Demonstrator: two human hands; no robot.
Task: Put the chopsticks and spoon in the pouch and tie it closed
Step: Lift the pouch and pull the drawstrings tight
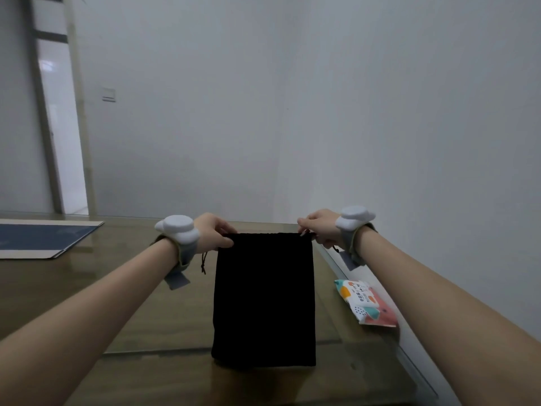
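A black cloth pouch point(264, 300) hangs upright in front of me, its bottom edge near the table. My left hand point(215, 232) pinches the top left corner of the pouch. At the top right corner my right hand point(317, 228) grips the rim. A thin black drawstring point(204, 262) dangles below my left hand, and a short cord end shows under my right hand. The pouch mouth looks drawn flat. No chopsticks or spoon are visible.
A brown wooden table point(117, 288) with a glass top lies under my arms. A colourful packet of wipes point(366, 301) lies near the table's right edge. A blue and white flat board point(44, 237) lies at the far left. A white wall stands close on the right.
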